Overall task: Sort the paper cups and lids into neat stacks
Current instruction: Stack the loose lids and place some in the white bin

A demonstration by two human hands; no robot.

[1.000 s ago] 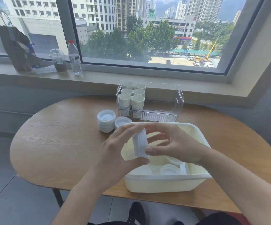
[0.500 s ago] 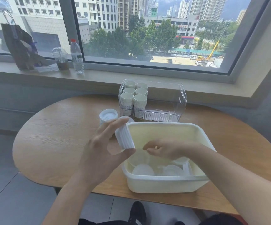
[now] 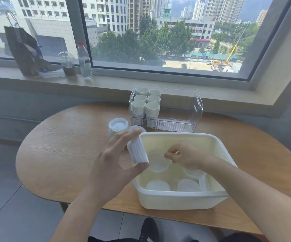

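My left hand [image 3: 113, 163] grips a short stack of white lids [image 3: 137, 151] on edge between thumb and fingers, just left of the cream plastic tub [image 3: 176, 199]. Inside the tub, my right hand [image 3: 184, 155] pinches a single translucent lid [image 3: 157, 163] by its rim and holds it above the bottom. Several more loose lids [image 3: 157, 186] lie on the tub floor. A stack of lids [image 3: 118, 126] stands on the table behind my left hand, with a lower one [image 3: 135, 128] beside it. Several stacks of paper cups [image 3: 145, 109] fill the left of a clear bin [image 3: 181, 123].
The oval wooden table [image 3: 62, 154] holds everything. On the window sill at the back left stand a brown paper bag [image 3: 23, 51], a lidded drink cup [image 3: 68, 64] and a water bottle [image 3: 84, 62]. The clear bin's right half holds nothing.
My left hand carried the stack of lids leftward out over the tub's left rim. My right hand let go of that stack, dropped into the tub and picked up a single lid.
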